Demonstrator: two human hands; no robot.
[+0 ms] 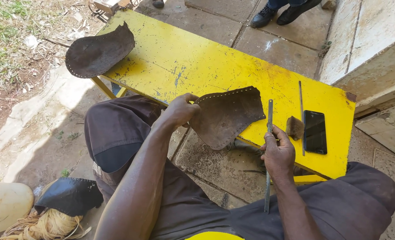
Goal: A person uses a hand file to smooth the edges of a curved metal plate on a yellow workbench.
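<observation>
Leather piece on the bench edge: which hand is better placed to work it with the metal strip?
Right hand, probably: it grips the metal strip beside the leather piece, which the left hand holds.

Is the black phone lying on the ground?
No, the black phone lies on the yellow bench, beside the right hand.

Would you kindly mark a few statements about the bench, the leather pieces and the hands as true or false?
1. The left hand grips a brown leather piece with holes punched along its edge. True.
2. The right hand holds a hammer. False: it holds a thin metal blade.
3. A black phone lies on the yellow bench. True.
4. The bench is blue. False: it is yellow, with chipped paint.
5. A second leather piece lies at the bench's far left corner. True.
</observation>
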